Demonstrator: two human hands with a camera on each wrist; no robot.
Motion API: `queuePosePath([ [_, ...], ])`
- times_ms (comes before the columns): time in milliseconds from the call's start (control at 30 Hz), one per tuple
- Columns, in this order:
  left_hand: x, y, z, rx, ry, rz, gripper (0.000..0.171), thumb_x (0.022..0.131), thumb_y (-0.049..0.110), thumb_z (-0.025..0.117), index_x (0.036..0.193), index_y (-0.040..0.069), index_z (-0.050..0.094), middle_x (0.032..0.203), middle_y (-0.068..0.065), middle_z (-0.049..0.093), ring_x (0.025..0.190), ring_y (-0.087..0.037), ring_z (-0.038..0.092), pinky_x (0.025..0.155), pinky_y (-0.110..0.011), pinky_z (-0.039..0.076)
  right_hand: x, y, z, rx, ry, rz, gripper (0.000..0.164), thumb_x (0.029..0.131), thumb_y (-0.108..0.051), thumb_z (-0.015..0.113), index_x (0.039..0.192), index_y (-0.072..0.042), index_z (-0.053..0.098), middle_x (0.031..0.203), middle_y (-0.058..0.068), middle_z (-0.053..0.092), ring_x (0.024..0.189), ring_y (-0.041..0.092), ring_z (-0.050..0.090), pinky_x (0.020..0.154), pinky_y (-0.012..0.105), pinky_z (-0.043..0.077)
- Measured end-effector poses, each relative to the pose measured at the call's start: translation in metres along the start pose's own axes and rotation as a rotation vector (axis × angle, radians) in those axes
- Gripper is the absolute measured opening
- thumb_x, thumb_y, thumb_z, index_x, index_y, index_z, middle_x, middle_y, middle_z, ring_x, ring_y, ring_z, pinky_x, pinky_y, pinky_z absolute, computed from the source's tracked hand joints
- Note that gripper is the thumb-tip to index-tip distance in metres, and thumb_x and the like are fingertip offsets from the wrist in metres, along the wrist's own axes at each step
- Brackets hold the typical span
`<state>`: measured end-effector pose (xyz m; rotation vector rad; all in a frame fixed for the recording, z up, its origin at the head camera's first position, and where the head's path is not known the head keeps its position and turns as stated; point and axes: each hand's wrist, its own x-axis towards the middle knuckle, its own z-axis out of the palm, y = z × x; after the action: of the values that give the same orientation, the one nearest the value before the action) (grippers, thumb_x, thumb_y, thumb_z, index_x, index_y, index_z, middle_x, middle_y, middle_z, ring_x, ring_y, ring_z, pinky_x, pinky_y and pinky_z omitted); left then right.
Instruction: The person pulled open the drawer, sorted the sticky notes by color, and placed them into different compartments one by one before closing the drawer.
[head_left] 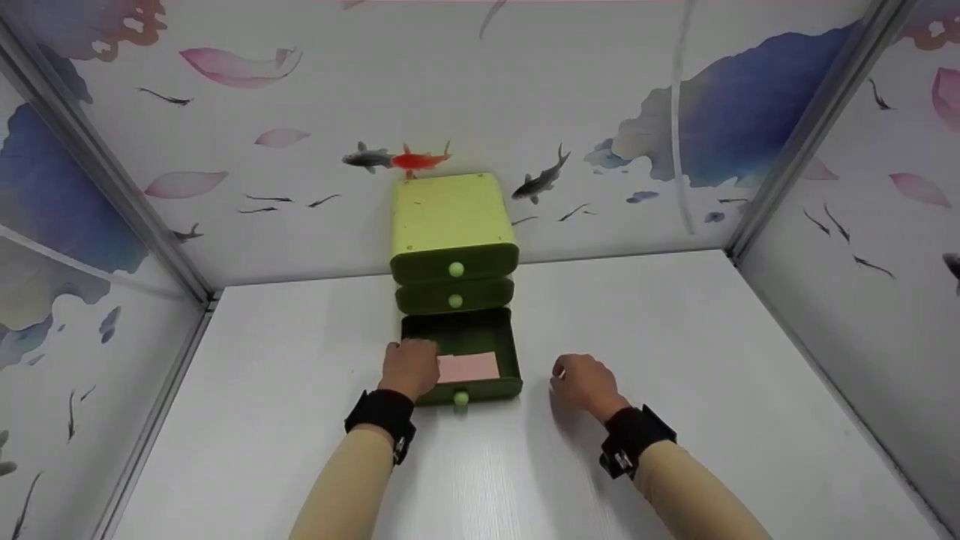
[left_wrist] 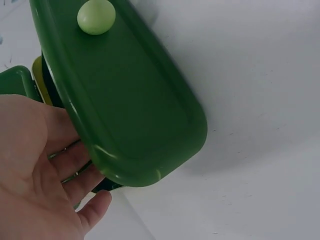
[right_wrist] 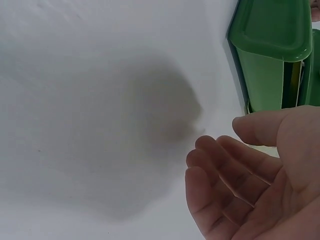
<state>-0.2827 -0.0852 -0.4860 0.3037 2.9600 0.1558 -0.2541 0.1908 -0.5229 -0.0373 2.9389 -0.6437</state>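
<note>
A green drawer unit (head_left: 450,214) stands against the back wall, its bottom drawer (head_left: 489,388) pulled out. Inside that drawer lies a flat pink piece, like paper (head_left: 469,367). My left hand (head_left: 410,367) is over the drawer's left side, at the left end of the pink piece. In the left wrist view, its fingers (left_wrist: 70,162) pass behind the drawer front (left_wrist: 125,100), which hides most fingertips; I cannot tell whether they pinch anything. Right of the drawer, my right hand (head_left: 587,384) hovers over the table, fingers loosely curled with nothing in them.
Two more drawer fronts with round light-green knobs sit above, the middle drawer (head_left: 480,295) standing out slightly. The white table (head_left: 675,330) is bounded by patterned walls (head_left: 465,82) with metal corner posts (head_left: 814,124).
</note>
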Motion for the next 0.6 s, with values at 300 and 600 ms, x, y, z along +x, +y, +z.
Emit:
queuePosePath([
  [300,-0.006,-0.006,-0.029,-0.152,0.03,-0.012,0.03,0.099,0.014,0.051,0.125,0.011,0.066,0.122,-0.011,0.067,0.117,-0.034,0.059,0.101,-0.051,0.043,-0.014,-0.014,0.005,-0.011,-0.008,-0.061,0.014,0.089,-0.017,0.067,0.095,-0.007,0.073,0.092,0.006,0.072,0.076,0.022,0.066,0.067,0.04,0.053],
  [600,-0.012,-0.037,-0.064,-0.363,0.053,-0.089,0.035,0.102,0.016,0.039,0.126,0.003,0.062,0.126,-0.017,0.064,0.11,-0.033,0.062,0.092,-0.047,0.05,-0.035,-0.035,0.017,0.041,-0.067,-0.177,0.008,0.087,-0.016,0.066,0.085,-0.01,0.073,0.082,0.001,0.07,0.066,0.014,0.058,0.06,0.034,0.048],
])
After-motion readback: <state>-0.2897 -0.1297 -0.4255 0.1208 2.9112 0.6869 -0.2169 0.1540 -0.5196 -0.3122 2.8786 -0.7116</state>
